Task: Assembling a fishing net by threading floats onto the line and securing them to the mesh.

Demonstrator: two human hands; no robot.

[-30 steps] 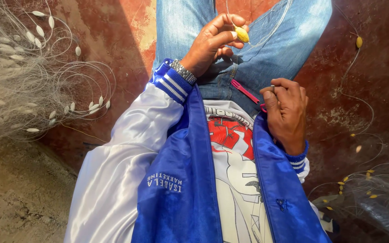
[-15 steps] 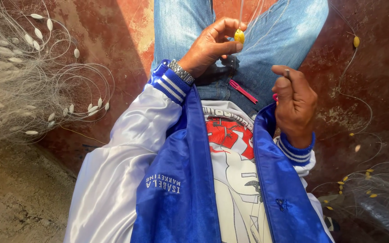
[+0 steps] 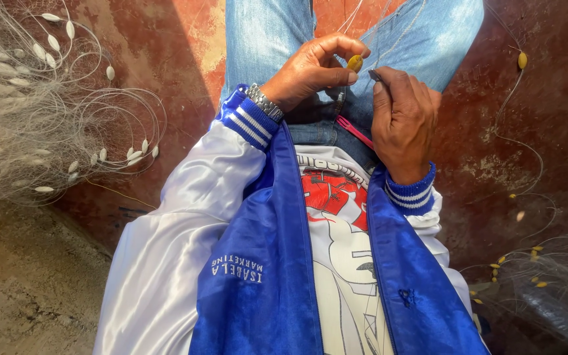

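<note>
My left hand (image 3: pixel 313 69) pinches a small yellow float (image 3: pixel 355 63) between thumb and fingers, over my jeans-clad lap. Close beside it, my right hand (image 3: pixel 401 115) is curled, its fingertips pinching something small and thin at the fine fishing line (image 3: pixel 369 26) that runs up from the float. A pink netting needle (image 3: pixel 355 131) lies on my lap under the right hand. A metal watch sits on my left wrist.
A heap of pale fishing net (image 3: pixel 27 125) with white floats lies at the left on the red floor. More net with yellow floats (image 3: pixel 540 283) lies at the lower right. A line with a yellow float (image 3: pixel 522 60) trails along the right.
My right hand has risen from my lap to meet the left hand at the yellow float. The left hand stayed nearly in place.
</note>
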